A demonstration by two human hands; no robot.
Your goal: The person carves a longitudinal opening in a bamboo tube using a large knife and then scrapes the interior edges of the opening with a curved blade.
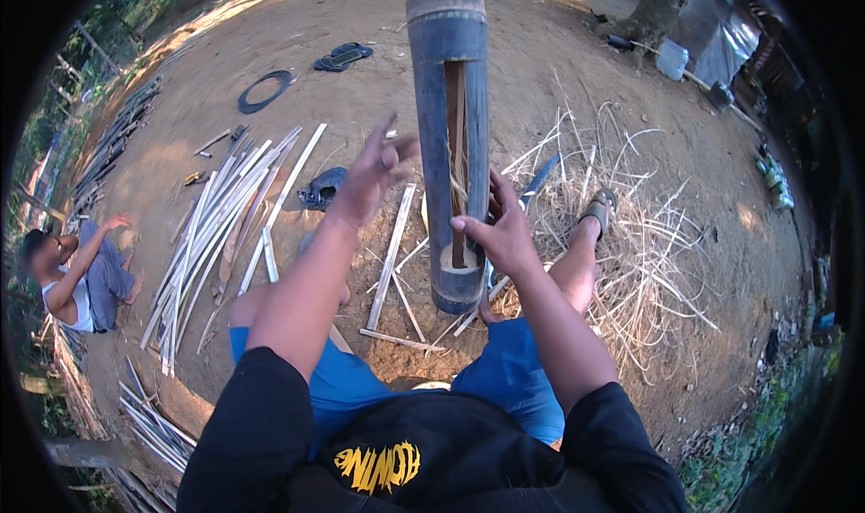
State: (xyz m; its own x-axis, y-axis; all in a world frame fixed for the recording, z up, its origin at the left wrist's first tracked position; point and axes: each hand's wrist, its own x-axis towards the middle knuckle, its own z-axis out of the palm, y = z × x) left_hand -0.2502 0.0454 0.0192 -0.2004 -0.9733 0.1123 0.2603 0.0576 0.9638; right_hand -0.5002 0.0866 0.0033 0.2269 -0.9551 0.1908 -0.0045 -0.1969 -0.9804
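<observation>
A thick, dark bamboo tube (432, 144) stands nearly upright in front of me, with a long narrow slot cut into its side. Pale, thin strips show inside the slot. My right hand (501, 226) grips the tube's lower right side, its thumb pressed at the slot's edge and its other fingers partly hidden behind. To the left of the tube, my left hand (377, 172) is raised with spread fingers and nothing in it. Below it, pale split bamboo pieces (391, 256) lie on the ground between my legs.
Long bamboo strips (221, 234) are piled at left, near a seated person (81, 274). Tangled shavings (644, 252) spread around my sandalled foot at right. A long blue-dark object (542, 175) lies behind the tube. Farther off are a black coil (264, 91) and dark sandals (342, 57).
</observation>
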